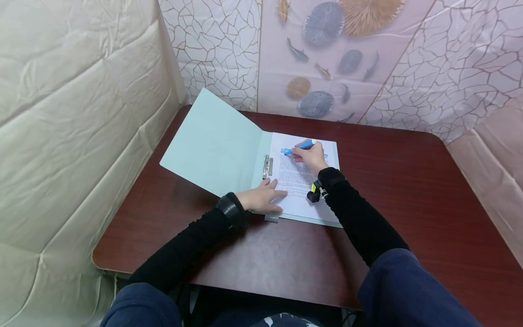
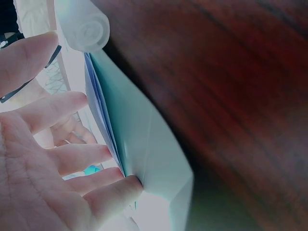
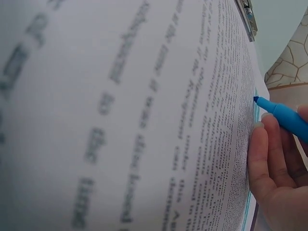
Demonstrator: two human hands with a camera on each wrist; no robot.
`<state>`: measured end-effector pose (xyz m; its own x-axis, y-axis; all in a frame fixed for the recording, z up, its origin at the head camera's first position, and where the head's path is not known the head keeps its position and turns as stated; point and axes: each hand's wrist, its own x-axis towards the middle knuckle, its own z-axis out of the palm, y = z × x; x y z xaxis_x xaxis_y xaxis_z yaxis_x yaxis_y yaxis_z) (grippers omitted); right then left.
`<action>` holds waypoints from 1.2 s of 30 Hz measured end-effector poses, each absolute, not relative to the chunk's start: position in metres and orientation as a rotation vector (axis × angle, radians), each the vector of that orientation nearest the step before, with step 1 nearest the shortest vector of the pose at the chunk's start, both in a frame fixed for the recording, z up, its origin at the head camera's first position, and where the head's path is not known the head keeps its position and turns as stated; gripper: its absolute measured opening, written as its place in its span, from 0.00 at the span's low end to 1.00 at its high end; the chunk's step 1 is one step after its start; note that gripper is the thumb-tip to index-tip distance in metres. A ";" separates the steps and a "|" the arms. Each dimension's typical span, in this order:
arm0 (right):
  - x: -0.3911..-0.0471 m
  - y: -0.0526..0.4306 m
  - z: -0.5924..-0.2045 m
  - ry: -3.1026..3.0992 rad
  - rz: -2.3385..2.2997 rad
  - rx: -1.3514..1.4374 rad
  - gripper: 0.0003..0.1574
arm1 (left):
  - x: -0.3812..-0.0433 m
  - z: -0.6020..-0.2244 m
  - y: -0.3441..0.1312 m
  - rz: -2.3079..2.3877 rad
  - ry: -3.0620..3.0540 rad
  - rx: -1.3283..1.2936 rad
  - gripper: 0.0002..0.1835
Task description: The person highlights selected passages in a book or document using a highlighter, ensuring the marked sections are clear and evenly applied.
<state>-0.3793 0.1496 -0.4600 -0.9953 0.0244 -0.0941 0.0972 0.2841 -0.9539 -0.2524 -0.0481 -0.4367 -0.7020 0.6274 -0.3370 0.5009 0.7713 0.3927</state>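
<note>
A pale green folder (image 1: 216,141) lies spread on the table, with printed sheets (image 1: 304,193) on its right side. My right hand (image 1: 312,158) pinches a blue highlighter (image 1: 306,144) over the upper part of the page. In the right wrist view, the highlighter's dark tip (image 3: 256,99) is at blue marks (image 3: 247,211) along the text lines. My left hand (image 1: 263,197) rests with spread fingers on the lower left of the page and the folder's spine. Just above those fingers is the metal clip (image 1: 267,166).
A small clear plastic piece (image 1: 271,218) sits at the folder's lower edge. The brown wooden table (image 1: 408,190) extends to both sides, with patterned cloth (image 1: 220,50) behind it and a cream padded wall (image 1: 81,136) on the left. A black-and-yellow device (image 1: 313,193) hangs under my right wrist.
</note>
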 end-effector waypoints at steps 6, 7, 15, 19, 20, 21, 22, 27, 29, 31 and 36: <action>-0.379 0.151 -0.459 2.485 -1.811 0.125 0.14 | -0.252 -0.436 -0.048 0.373 2.509 0.845 0.32; -0.379 0.151 -0.459 2.487 -1.808 0.125 0.14 | -0.252 -0.436 -0.048 0.370 2.512 0.842 0.32; -0.379 0.150 -0.458 2.515 -1.797 0.121 0.14 | -0.252 -0.437 -0.047 0.374 2.516 0.834 0.32; -0.379 0.150 -0.459 2.525 -1.792 0.119 0.14 | -0.251 -0.437 -0.047 0.381 2.516 0.824 0.32; -0.378 0.151 -0.459 2.528 -1.791 0.118 0.13 | -0.251 -0.437 -0.047 0.380 2.517 0.822 0.32; -0.378 0.151 -0.459 2.530 -1.790 0.116 0.13 | -0.251 -0.437 -0.047 0.378 2.518 0.822 0.32; -0.378 0.151 -0.459 2.531 -1.789 0.114 0.13 | -0.251 -0.438 -0.047 0.377 2.518 0.821 0.32; -0.378 0.151 -0.459 2.532 -1.789 0.111 0.12 | -0.251 -0.438 -0.047 0.381 2.519 0.821 0.32; -0.378 0.152 -0.459 2.536 -1.785 0.112 0.12 | -0.251 -0.438 -0.047 0.379 2.518 0.826 0.32; -0.379 0.152 -0.459 2.540 -1.783 0.113 0.12 | -0.252 -0.439 -0.048 0.379 2.519 0.830 0.32; -0.378 0.153 -0.458 2.556 -1.779 0.099 0.13 | -0.251 -0.438 -0.048 0.397 2.513 0.827 0.32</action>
<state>-0.3782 0.1525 -0.4581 -0.9977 0.0373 -0.0572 0.0666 0.3459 -0.9359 -0.2514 -0.0481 -0.4378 -0.7125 0.6162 -0.3355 0.4830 0.7776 0.4025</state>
